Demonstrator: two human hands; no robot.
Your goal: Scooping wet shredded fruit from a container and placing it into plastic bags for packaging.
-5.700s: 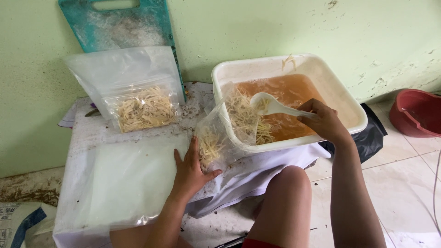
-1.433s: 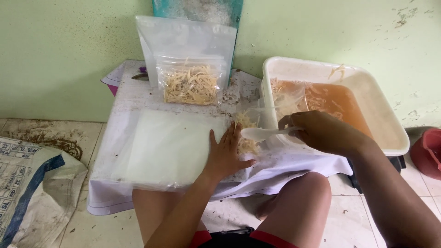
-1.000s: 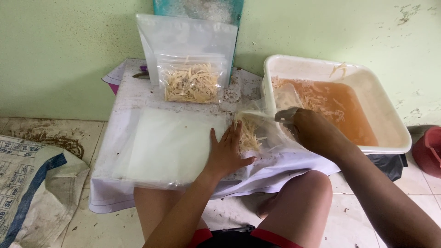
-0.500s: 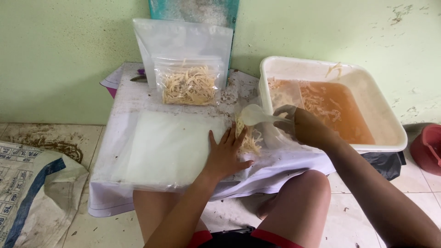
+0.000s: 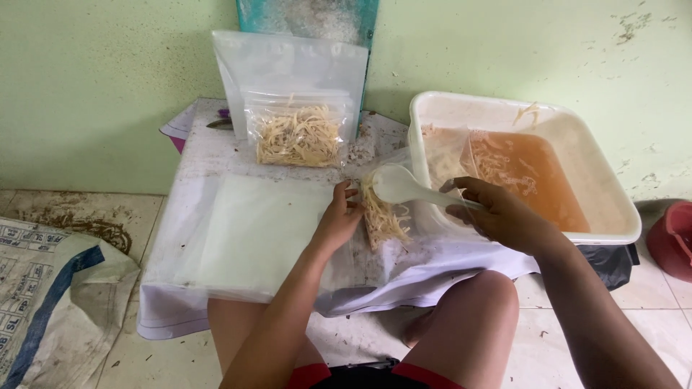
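A seated person's right hand is closed around the handle of a white plastic spoon, whose bowl hangs at the mouth of a small clear plastic bag partly filled with pale shredded strips. The left hand rests with fingers spread and pressed against the bag's left side, just beside the spoon's bowl, steadying it on the low white-covered table; whether those fingers pinch the film cannot be told. The bag lies between the two hands, touching the near wall of a white rectangular tub that holds orange-brown liquid and more strips. Left of the bag lies a flat stack of empty clear bags. At the back of the table, a filled zip bag of the same strips leans upright against the green wall. A woven sack lies on the floor at left.
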